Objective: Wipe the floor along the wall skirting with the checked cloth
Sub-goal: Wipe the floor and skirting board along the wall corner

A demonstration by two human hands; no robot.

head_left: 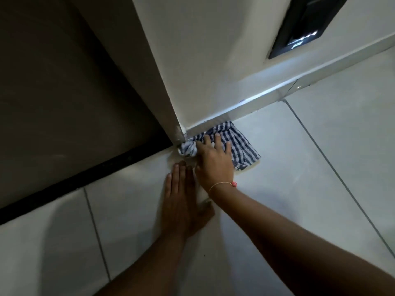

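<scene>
Your right hand [213, 161] presses flat, fingers spread wide, on the checked cloth [237, 144], gripping nothing; cloth lies on the floor [299, 167] touching the skirting [256, 103], bunched end at the wall corner [178, 131]. Your left hand [183, 199] lies palm down, fingers straight, on the floor just below the cloth, near the corner, holding nothing. Thin bracelet [222, 184] on your right wrist

the floor [310, 167] is pale tile with dark grout lines. the cloth [239, 144] lies on it against the skirting [256, 103]. both hands press flat, left hand [183, 201] on bare tile, right hand [213, 161] on the cloth.
</scene>
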